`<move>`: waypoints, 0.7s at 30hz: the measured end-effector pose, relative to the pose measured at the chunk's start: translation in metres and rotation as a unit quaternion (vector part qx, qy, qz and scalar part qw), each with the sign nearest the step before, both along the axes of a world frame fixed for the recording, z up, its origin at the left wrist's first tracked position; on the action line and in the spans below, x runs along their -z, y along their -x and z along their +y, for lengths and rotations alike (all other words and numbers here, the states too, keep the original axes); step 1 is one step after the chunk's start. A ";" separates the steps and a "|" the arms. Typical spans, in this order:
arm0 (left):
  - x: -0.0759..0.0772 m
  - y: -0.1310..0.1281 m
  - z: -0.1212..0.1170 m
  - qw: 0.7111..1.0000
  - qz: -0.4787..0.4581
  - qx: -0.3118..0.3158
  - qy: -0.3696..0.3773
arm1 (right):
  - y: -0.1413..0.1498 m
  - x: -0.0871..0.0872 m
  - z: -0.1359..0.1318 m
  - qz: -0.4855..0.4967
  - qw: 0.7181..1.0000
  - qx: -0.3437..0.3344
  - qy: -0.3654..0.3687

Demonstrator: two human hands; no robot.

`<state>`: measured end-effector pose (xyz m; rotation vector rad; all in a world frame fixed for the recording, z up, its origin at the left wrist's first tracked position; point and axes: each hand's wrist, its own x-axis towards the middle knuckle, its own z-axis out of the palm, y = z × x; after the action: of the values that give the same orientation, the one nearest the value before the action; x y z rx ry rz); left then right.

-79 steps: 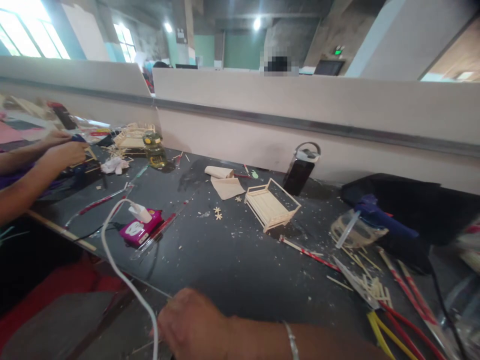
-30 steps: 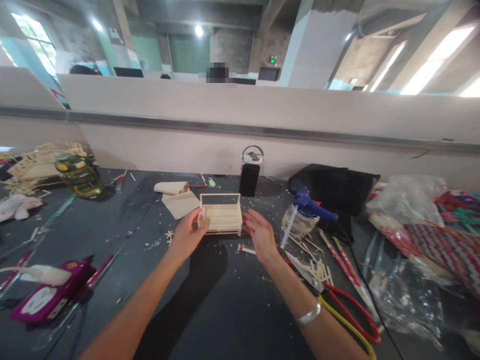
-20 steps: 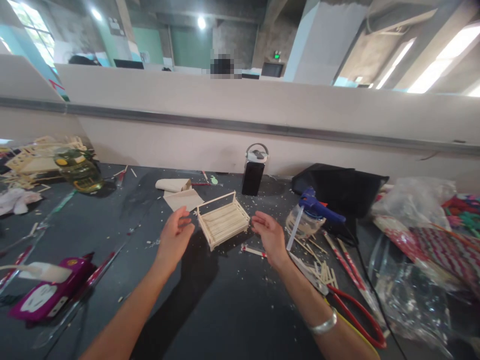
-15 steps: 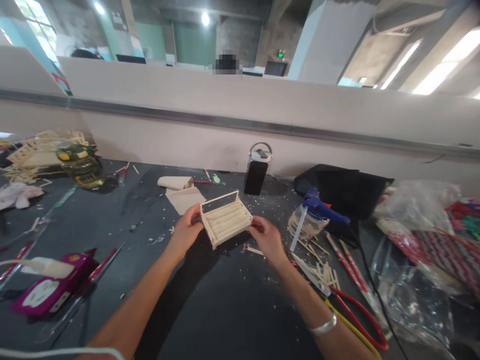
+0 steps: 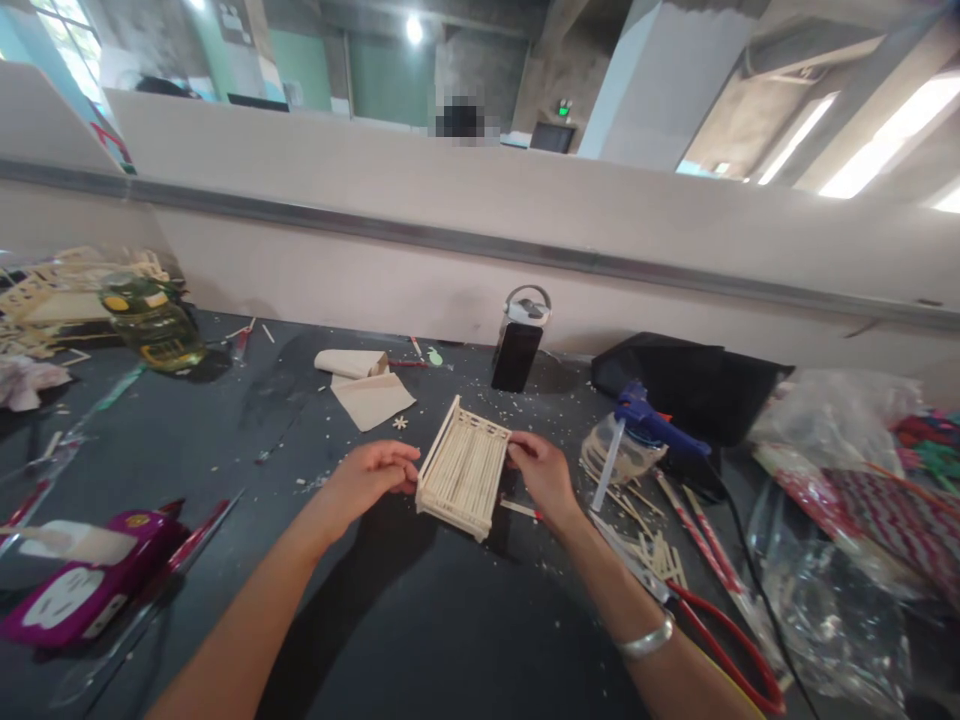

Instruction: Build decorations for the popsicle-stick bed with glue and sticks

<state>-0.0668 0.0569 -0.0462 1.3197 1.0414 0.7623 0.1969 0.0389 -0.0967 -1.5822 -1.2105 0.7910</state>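
A small tray-like model made of pale wooden sticks is in front of me, turned at an angle, with a slatted floor and a raised rail along its left side. My right hand pinches its right edge between thumb and fingers. Beside the left rail is my left hand, its fingers loosely stretched out; whether the fingertips touch the wood I cannot tell. A short stick lies under my right hand, and a tiny star-shaped piece rests behind the model.
To the right are a blue glue gun on a jar, red-handled pliers, loose sticks and plastic bags. A phone leans upright at the back. Leftward are brown paper, a purple power strip and a bottle.
The stick model has turned and come slightly nearer, its rail swinging from the back to the left. My left hand has loosened from its corner; my right hand still holds the right side.
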 end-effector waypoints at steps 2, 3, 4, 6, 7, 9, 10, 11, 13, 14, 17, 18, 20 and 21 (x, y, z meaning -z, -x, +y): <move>0.001 -0.003 0.012 0.999 -0.010 -0.035 -0.011 | -0.002 -0.003 0.002 -0.003 1.000 0.016 -0.005; 0.002 -0.007 0.020 0.999 -0.016 -0.048 -0.019 | -0.002 -0.006 0.003 -0.006 1.000 0.025 -0.010; 0.003 -0.013 0.027 0.998 -0.025 -0.052 -0.025 | -0.002 -0.008 0.004 -0.011 0.999 0.032 -0.016; 0.007 -0.027 0.041 0.997 -0.046 -0.051 -0.035 | -0.001 -0.015 0.007 -0.023 0.998 0.041 -0.031; 0.009 -0.034 0.047 0.996 -0.057 -0.047 -0.040 | 0.001 -0.019 0.009 -0.032 0.998 0.043 -0.039; 0.013 -0.048 0.055 0.995 -0.084 -0.032 -0.045 | 0.006 -0.028 0.013 -0.052 0.996 0.041 -0.056; 0.014 -0.054 0.057 0.994 -0.098 -0.021 -0.043 | 0.009 -0.033 0.016 -0.064 0.995 0.038 -0.064; 0.016 -0.058 0.058 0.993 -0.112 -0.011 -0.040 | 0.011 -0.038 0.018 -0.078 0.994 0.032 -0.071; 0.018 -0.065 0.059 0.991 -0.133 0.008 -0.026 | 0.017 -0.048 0.024 -0.106 0.991 0.009 -0.080; 0.019 -0.067 0.059 0.990 -0.140 0.016 -0.017 | 0.019 -0.052 0.027 -0.120 0.989 -0.006 -0.081; 0.023 -0.071 0.060 0.988 -0.153 0.035 0.011 | 0.025 -0.060 0.035 -0.158 0.984 -0.046 -0.074; 0.025 -0.072 0.061 0.987 -0.157 0.040 0.018 | 0.026 -0.061 0.036 -0.167 0.982 -0.052 -0.071; 0.029 -0.074 0.063 0.984 -0.166 0.049 0.032 | 0.028 -0.062 0.039 -0.181 0.980 -0.054 -0.067; 0.031 -0.075 0.063 0.983 -0.169 0.055 0.038 | 0.029 -0.061 0.039 -0.185 0.979 -0.053 -0.065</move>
<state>0.0081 0.1203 -0.0767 1.1246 0.7136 0.8214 0.1682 0.0780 -0.0355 -1.6098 -1.5904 0.4810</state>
